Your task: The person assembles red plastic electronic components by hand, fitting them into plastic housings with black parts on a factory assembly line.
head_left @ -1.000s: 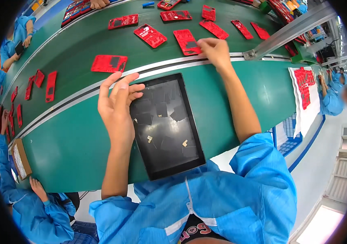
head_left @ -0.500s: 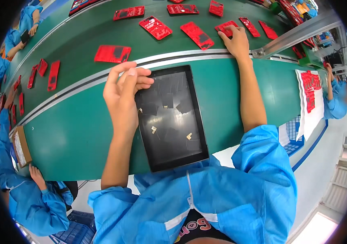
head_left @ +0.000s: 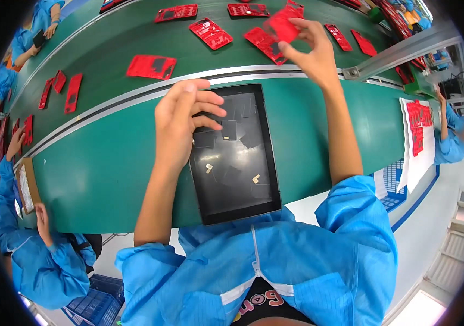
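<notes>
My right hand [head_left: 314, 54] pinches a red phone housing [head_left: 283, 27] by its right edge, lifted over the dark green belt and slightly blurred. Behind and below it another red housing [head_left: 267, 45] lies on the belt, partly covered. My left hand [head_left: 185, 117] hovers at the upper left of a shallow black tray [head_left: 269, 146], its fingers loosely spread with nothing seen in them. A few small pale L-shaped pieces [head_left: 256, 179] and dark thin squares [head_left: 250, 140] lie in the tray.
More red housings [head_left: 152, 67] are scattered along the belt [head_left: 107, 49], beyond a metal rail [head_left: 117, 103]. A slanted metal post [head_left: 400, 51] rises at right. White sheeting with red parts [head_left: 419, 127] lies farther right. Co-workers sit at left [head_left: 47, 266] and right [head_left: 449, 133].
My right hand has raised the red housing off the belt and drawn it leftward. My left hand has shifted slightly right and down over the tray.
</notes>
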Tool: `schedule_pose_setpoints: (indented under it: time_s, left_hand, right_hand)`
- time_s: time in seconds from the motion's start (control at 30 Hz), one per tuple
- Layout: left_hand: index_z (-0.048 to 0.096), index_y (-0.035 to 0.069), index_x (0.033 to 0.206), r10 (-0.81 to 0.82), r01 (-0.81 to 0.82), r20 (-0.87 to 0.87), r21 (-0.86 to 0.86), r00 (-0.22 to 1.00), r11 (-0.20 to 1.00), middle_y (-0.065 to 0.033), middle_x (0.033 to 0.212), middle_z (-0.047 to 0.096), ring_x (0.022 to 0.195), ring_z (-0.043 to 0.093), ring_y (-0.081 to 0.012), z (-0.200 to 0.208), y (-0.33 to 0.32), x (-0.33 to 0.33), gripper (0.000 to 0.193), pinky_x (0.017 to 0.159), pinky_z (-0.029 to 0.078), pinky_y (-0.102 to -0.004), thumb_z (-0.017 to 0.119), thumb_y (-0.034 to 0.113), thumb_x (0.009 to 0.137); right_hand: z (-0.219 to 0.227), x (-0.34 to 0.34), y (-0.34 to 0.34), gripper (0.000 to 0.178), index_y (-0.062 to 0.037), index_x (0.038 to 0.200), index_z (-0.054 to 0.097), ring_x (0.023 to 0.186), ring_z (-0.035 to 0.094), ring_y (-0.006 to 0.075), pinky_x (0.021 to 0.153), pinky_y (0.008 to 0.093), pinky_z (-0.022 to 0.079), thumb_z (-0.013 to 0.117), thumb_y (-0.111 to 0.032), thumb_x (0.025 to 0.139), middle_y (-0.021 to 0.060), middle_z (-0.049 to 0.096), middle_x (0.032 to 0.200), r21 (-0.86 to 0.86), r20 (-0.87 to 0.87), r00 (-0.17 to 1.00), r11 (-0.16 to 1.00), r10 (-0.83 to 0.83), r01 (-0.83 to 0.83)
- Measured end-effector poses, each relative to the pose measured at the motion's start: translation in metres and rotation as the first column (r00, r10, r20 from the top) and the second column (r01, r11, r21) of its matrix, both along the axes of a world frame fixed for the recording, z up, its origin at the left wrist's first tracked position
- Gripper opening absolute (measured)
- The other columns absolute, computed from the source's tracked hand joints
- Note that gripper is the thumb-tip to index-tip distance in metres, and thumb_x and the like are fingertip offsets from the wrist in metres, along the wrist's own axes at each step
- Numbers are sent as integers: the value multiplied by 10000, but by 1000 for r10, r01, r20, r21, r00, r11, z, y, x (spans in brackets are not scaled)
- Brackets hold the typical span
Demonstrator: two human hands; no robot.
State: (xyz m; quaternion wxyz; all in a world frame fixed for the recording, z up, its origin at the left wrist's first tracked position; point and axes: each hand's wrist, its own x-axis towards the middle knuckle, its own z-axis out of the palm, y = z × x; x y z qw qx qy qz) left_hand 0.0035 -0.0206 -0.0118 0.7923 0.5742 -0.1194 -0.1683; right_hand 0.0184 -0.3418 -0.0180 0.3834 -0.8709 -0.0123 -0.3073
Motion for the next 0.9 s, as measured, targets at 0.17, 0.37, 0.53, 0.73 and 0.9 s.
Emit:
schedule_pose_setpoints:
  time_s: [0.17,0.37,0.53,0.73,0.9]
  left_hand:
    - [537,-62,1300,-175,167,-31,-176,984,970,-200,1062,704,856,738,-257,10,-1,-2,527,589,622,-337,451,413,1090]
    - [540,-58,1285,-54,42,-59,-180,997,983,-263,1075,708,842,756,-307,7,2,1,363,551,635,-330,471,242,1093]
    - [523,-52,1286,-23,14,-46,-191,999,982,-260,1095,699,865,751,-316,12,4,1,364,572,631,-343,451,247,1092]
    - [496,-57,1316,-54,44,-38,-228,998,973,-268,1143,681,854,730,-307,10,8,0,394,584,594,-355,425,237,1063]
    - [487,-59,1327,-60,54,-22,-222,998,974,-273,1155,674,846,721,-306,7,6,1,402,579,575,-357,423,220,1045]
  right_hand:
    - [66,-42,91,642,-61,1314,630,1129,606,306,965,376,531,842,-108,710,145,562,1281,-303,27,826,792,563,-530]
    - [67,-52,112,423,-65,1234,683,912,671,254,798,370,562,784,-44,823,115,623,1166,-80,43,844,844,534,-530]
    - [35,-67,109,164,-59,905,707,820,658,336,707,450,526,758,-206,851,129,607,908,-376,-373,856,785,358,-492]
    - [10,-78,130,260,-61,974,707,986,616,254,817,386,465,813,-218,796,100,598,1021,-528,-400,851,674,339,-517]
    - [1,-77,129,307,-45,1024,673,997,616,275,819,397,470,815,-203,801,110,585,1049,-490,-430,819,664,380,-565]
